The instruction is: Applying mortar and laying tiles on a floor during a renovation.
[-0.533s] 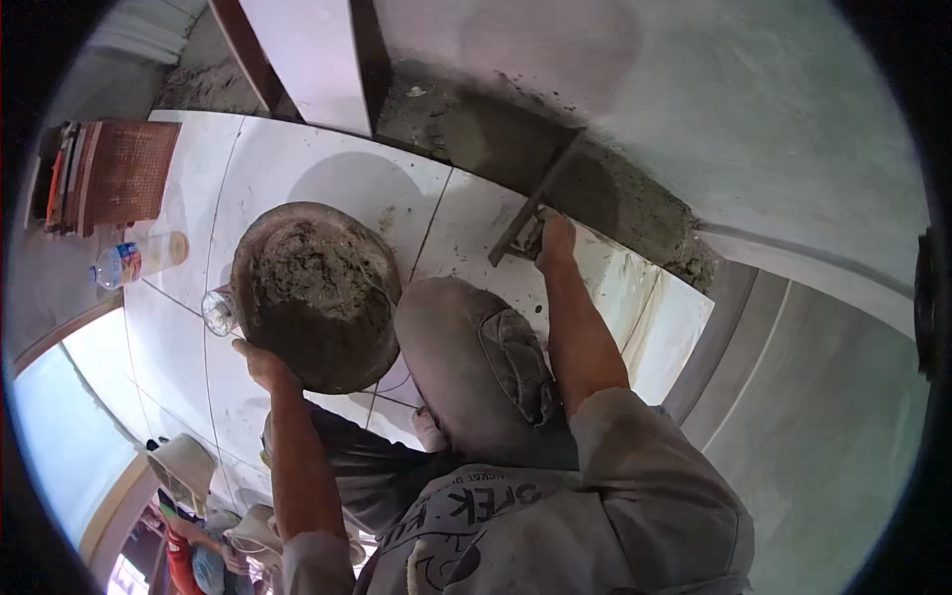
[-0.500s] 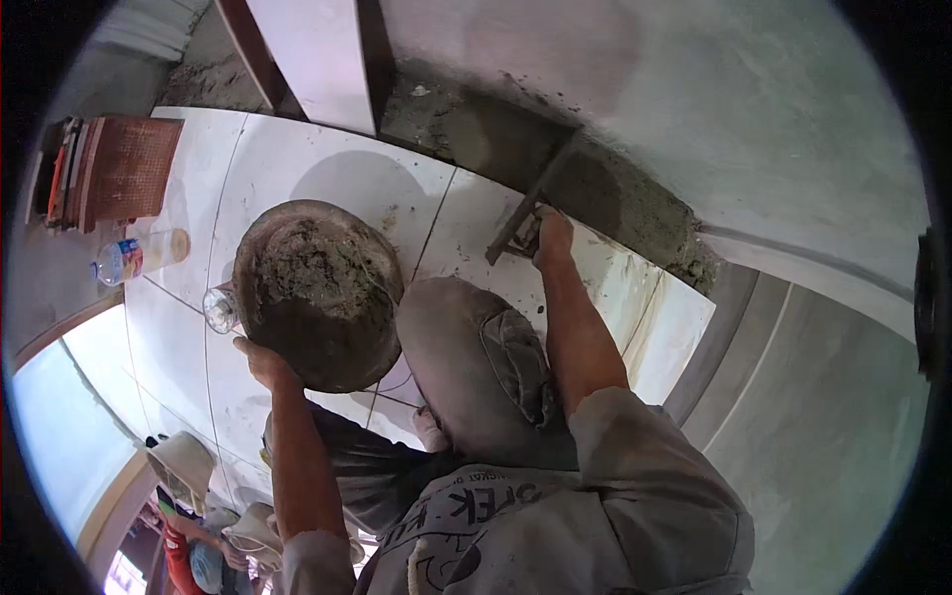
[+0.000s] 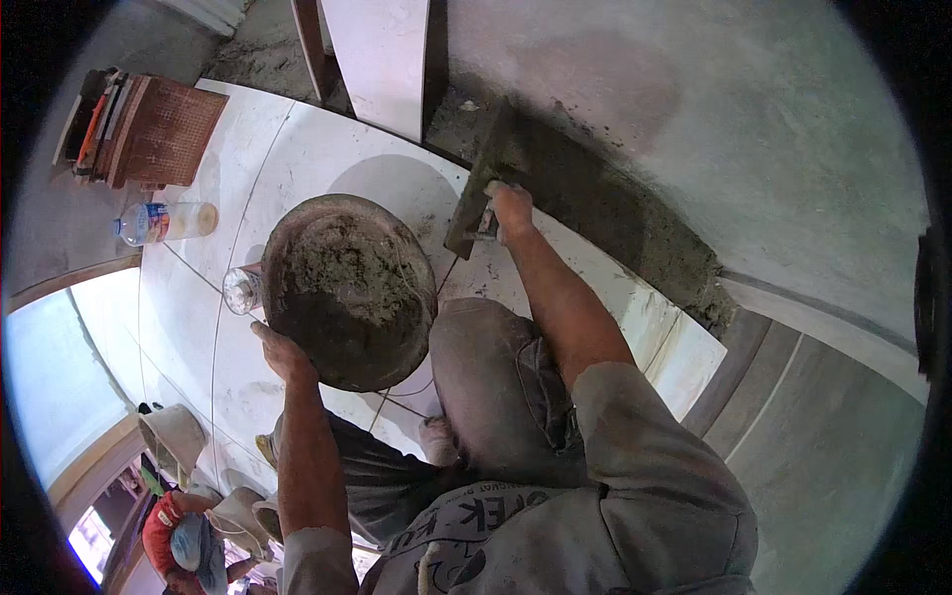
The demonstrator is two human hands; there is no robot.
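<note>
My left hand grips the lower left rim of a round, cement-crusted basin. Grey wet mortar lies in the basin, mostly on its far side. My right hand is closed around the handle of a long plastering trowel. The trowel's blade crosses the edge of the white floor tiles, its far end over a strip of mortar along the wall foot. My bent knee is between the basin and my right forearm.
A white panel leans at the far edge of the tiled floor. To the left are a stack of brown crates and a plastic bottle. A clear container stands by the basin. Buckets and another person are lower left.
My right hand has swept the trowel leftward along the mortar strip, toward the leaning panel. My left hand stays on the basin rim. The whole view has shifted slightly.
</note>
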